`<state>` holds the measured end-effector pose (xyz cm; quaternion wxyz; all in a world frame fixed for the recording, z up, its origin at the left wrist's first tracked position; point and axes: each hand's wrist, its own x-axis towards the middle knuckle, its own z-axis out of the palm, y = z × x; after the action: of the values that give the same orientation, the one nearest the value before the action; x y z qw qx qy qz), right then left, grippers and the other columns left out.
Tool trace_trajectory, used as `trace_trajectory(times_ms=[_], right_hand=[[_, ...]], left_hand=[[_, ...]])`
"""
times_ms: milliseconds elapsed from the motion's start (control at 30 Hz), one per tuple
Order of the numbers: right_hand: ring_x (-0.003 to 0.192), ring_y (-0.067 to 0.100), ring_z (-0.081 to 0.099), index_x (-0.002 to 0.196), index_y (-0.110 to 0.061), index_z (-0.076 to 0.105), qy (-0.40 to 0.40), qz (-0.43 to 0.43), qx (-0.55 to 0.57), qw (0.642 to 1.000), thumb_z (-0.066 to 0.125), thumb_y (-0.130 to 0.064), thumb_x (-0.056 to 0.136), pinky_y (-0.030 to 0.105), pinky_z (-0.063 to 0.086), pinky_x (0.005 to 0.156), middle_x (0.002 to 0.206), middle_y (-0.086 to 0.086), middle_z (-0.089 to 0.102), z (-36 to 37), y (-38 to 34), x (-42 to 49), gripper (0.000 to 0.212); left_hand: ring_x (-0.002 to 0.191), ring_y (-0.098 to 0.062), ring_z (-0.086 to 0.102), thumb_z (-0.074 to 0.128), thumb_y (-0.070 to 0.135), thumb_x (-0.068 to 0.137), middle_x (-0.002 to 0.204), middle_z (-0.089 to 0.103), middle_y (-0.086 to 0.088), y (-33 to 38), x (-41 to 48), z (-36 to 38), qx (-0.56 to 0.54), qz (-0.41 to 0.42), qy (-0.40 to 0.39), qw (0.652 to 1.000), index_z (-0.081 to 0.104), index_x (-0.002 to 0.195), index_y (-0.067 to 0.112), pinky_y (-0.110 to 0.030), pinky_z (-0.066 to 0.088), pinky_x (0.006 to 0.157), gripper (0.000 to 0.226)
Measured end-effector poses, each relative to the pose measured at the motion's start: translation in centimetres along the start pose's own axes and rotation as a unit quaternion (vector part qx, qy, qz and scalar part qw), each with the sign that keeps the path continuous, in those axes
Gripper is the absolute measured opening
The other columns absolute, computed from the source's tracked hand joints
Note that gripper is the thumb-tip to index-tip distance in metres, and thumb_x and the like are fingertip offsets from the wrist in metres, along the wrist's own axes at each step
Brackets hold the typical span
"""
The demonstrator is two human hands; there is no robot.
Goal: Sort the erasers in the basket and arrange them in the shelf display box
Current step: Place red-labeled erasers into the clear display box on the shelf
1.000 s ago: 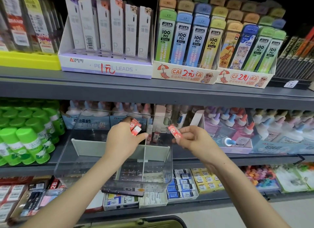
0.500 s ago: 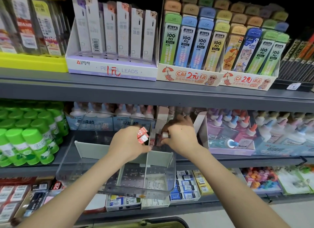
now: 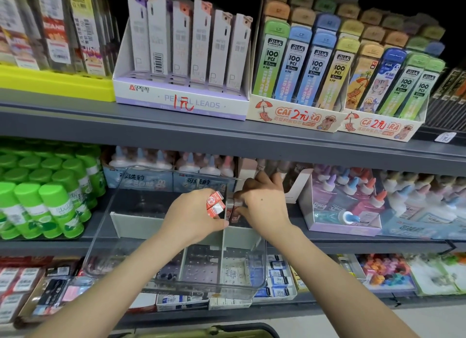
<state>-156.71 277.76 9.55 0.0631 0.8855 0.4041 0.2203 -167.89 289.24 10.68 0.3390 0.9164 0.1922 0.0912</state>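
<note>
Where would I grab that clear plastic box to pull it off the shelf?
Probably by the near rim of the clear display box, coming from the aisle side. That end juts past the shelf edge and its top is open, so fingers can hook over the wall; the far end sits under the upper shelf.

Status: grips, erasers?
Left grip holds small red-and-white erasers. Right grip pinches another eraser inside clear plastic display box. No obstruction seen.

Green glue sticks (image 3: 42, 206) stand at left, pencil lead boxes (image 3: 181, 60) above, liquid glue bottles (image 3: 353, 196) at right
</note>
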Motion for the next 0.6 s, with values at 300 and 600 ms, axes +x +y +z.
trace_trajectory(times_ms=[300,600], right_hand=[[0.063,0.025,0.053,0.051,-0.018,0.062,0.011,0.03,-0.027,0.999,0.086,-0.037,0.033,0.033,0.022,0.068,0.051,-0.002,0.052,-0.1,-0.4,-0.1,0.035],[0.072,0.023,0.058,0.063,-0.029,0.071,0.073,0.036,0.086,0.993,0.087,-0.046,0.039,0.035,0.04,0.07,0.066,-0.008,0.064,0.3,0.5,-0.5,0.034]], left_hand=[[0.051,-0.009,0.058,0.075,0.014,0.077,0.07,0.063,-0.004,0.0,-0.7,-0.7,-0.313,-0.122,0.004,0.942,0.056,0.078,0.01,-0.023,0.041,0.044,0.02],[0.044,-0.015,0.055,0.063,-0.007,0.08,0.069,0.064,-0.015,-0.1,-1.5,-2.2,-0.517,-0.209,-0.082,0.826,0.056,0.091,0.003,-0.018,0.038,0.037,0.016]])
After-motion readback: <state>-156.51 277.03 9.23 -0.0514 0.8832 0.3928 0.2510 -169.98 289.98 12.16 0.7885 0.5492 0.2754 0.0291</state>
